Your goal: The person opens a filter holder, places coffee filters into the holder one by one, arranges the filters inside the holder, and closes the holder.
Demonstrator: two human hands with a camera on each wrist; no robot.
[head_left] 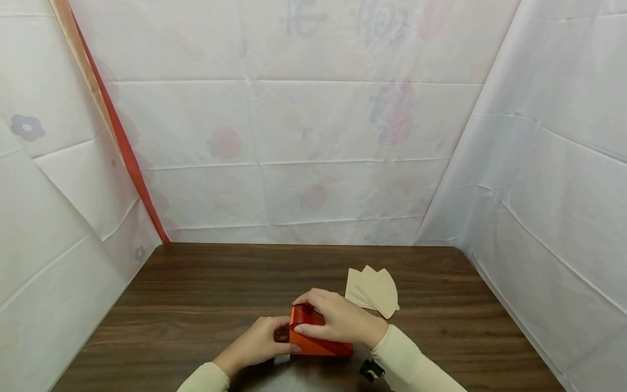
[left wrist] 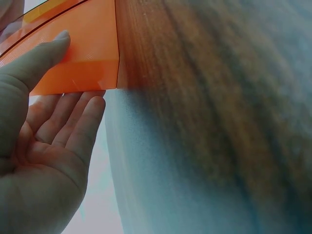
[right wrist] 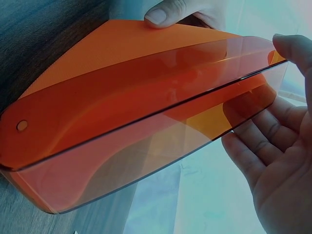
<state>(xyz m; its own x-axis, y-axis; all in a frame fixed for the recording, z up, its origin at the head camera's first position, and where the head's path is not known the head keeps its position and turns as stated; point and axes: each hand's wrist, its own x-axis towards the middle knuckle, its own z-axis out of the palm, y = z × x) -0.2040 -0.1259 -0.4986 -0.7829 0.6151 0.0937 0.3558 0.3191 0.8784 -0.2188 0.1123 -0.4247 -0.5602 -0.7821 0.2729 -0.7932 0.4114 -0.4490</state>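
Observation:
An orange plastic box (head_left: 318,347) with a see-through reddish lid (right wrist: 146,117) stands near the table's front edge. My left hand (head_left: 257,340) holds its left end; in the left wrist view the thumb lies on the orange side (left wrist: 92,44) and the fingers are at the end face. From above, my right hand (head_left: 343,318) grips the lid, thumb on the near side and fingers on the far side. The right wrist view shows a small round hole near one end of the lid. Whether anything lies inside is unclear.
Several pale tan paper coffee filters (head_left: 381,294) lie fanned out behind the right hand. A small black object (head_left: 371,370) is beside the right sleeve. The dark wood-grain table (head_left: 220,283) is enclosed by white printed curtains (head_left: 303,136) at the back and sides.

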